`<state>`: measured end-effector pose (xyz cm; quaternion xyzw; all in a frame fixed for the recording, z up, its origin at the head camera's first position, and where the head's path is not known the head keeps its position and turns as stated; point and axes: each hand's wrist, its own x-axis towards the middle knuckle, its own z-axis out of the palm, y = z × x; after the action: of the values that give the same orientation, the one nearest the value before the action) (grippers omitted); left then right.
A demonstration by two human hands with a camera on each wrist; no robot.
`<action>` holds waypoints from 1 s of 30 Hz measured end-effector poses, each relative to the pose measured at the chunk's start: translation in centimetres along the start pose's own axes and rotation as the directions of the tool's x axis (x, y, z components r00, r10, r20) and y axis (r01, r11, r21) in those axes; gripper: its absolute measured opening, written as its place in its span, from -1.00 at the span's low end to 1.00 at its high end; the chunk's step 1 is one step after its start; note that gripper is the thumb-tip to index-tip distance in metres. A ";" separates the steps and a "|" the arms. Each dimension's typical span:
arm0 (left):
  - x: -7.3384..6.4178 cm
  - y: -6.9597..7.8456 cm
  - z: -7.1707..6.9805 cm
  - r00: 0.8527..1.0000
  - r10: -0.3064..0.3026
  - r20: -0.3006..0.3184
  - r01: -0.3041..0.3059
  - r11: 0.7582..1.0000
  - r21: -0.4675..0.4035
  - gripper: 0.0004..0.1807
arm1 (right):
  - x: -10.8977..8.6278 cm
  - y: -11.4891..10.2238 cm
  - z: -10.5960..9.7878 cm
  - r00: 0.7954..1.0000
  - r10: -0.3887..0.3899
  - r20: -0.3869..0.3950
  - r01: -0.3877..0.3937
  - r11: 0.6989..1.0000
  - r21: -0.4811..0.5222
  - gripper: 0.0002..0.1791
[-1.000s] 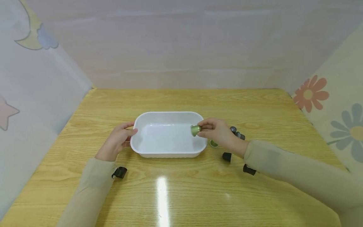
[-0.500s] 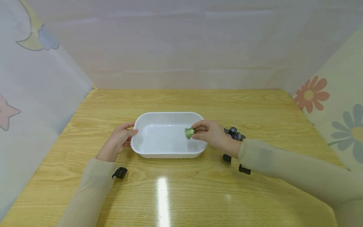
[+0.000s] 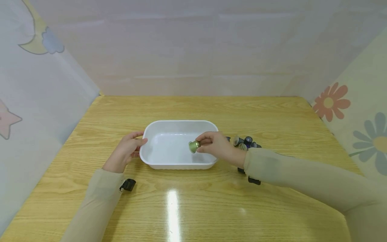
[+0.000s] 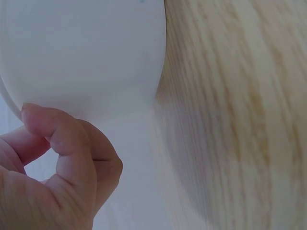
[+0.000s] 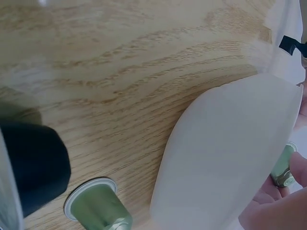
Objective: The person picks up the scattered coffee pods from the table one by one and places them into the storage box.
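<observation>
A white oblong basin (image 3: 169,149) stands on the wooden table. My left hand (image 3: 127,148) holds its left end, thumb over the rim; the left wrist view shows the thumb and bent fingers of this hand (image 4: 67,163) pinching the basin's edge (image 4: 86,52). Over the right half of the basin, my right hand (image 3: 217,144) pinches a shiny green coffee capsule (image 3: 194,146) between thumb and fingers, tilted on its side with its wide end to the left. In the right wrist view, the held capsule (image 5: 283,165) shows partly behind the basin's wall (image 5: 220,148).
Several coffee capsules (image 3: 248,140), dark and silvery, cluster right of the basin. A black capsule (image 3: 241,170) lies nearer, partly behind the right sleeve. The right wrist view shows another green capsule (image 5: 98,205) and a dark one (image 5: 33,167) on the table. Printed cloth walls enclose the table.
My right hand has moved left with the green capsule, from the basin's right rim further over its inside. More of the capsule cluster shows behind it. My left hand stays at the rim.
</observation>
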<state>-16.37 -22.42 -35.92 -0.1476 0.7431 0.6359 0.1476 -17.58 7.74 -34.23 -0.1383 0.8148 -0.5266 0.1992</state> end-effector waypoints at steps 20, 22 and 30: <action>0.1 0.0 0.0 1.000 0.000 -0.002 0.000 1.000 -0.008 -0.41 | 1.2 0.0 1.7 0.999 -0.028 0.035 0.031 0.994 -0.101 -0.71; 0.0 0.0 0.0 1.000 0.001 0.000 -0.001 1.000 -0.011 -0.41 | 1.3 0.0 1.8 0.999 -0.027 0.037 0.031 0.994 -0.102 -0.71; 0.1 0.0 0.0 1.000 0.004 0.006 -0.003 1.000 -0.020 -0.39 | 1.5 0.0 1.9 0.999 -0.014 0.048 0.019 0.995 -0.095 -0.70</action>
<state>-16.41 -22.40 -35.95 -0.1457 0.7365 0.6439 0.1473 -17.98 5.55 -35.19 -0.1669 0.8329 -0.4853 0.2072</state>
